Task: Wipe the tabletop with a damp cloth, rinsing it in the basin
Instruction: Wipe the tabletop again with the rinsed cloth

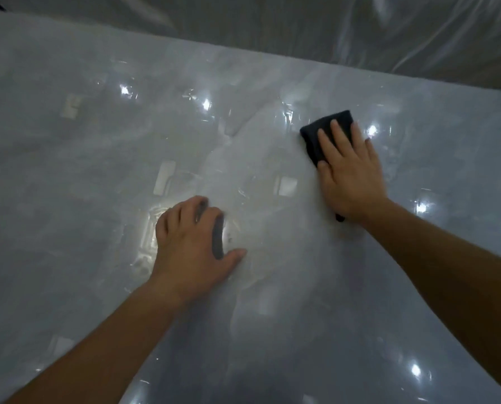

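we show the right hand point(351, 176) laid palm down, its fingers straight and slightly spread, pressing a dark folded cloth point(325, 132) flat against the worktop point(68, 228). the cloth lies right of centre, towards the far edge. most of it shows beyond the fingertips and beside the thumb, and a small dark corner shows again under the heel of the hand. the right forearm enters from the lower right.

we show the left hand point(193, 243) nearer to us and left of the cloth, well apart from it. its fingers are arched, the fingertips rest on the worktop and the thumb is spread out to the right. it holds nothing. the left forearm enters from the lower left.

around both hands we note a pale grey, glossy worktop with a cloudy pattern. its surface looks wrinkled, and a raised crease point(228, 138) runs through the space between the two hands. bright spots of light point(372, 130) are mirrored in it at several places. a few pale rectangular patches point(164, 177) appear in the surface; we cannot tell what they are. beyond the far edge hangs translucent plastic sheeting point(360, 39) in loose folds.
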The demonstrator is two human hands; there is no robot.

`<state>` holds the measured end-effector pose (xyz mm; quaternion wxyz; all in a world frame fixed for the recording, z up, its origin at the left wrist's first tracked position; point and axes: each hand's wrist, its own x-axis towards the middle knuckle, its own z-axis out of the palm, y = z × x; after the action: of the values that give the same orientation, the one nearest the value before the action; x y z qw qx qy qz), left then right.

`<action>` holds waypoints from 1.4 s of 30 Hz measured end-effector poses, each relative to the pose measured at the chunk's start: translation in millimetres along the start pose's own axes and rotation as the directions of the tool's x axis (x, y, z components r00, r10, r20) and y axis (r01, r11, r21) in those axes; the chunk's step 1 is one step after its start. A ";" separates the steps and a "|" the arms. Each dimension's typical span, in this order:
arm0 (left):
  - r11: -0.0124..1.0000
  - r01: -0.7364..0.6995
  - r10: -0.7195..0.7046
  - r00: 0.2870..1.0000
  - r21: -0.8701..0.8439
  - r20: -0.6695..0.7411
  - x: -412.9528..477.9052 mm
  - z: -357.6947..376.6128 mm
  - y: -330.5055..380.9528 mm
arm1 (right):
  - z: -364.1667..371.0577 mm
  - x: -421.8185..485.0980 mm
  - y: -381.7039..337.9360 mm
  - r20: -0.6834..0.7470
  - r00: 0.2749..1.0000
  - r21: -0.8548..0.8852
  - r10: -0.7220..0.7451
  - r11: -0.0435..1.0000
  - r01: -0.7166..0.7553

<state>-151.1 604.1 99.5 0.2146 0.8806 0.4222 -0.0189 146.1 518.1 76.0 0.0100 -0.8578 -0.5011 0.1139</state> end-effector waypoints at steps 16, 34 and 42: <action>0.985 0.056 -0.080 0.986 0.162 0.146 9.8 6.7 -4.9 | -1.6 40.0 -59.7 0.033 0.930 -0.009 -0.367 0.930 0.367; 1.000 -0.018 0.018 1.000 0.003 -0.015 81.2 -10.4 -1.1 | -0.9 26.4 -39.5 -0.015 0.981 -0.019 -0.192 0.981 0.191; 0.988 -0.075 0.058 0.990 0.132 0.131 142.4 -16.1 13.9 | 3.6 -41.1 16.7 0.053 0.936 -0.011 -0.348 0.937 0.349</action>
<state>-51.5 707.5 88.5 0.1805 0.9038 0.3758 -0.0964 140.3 474.0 77.9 0.0086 -0.7525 -0.6463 0.1267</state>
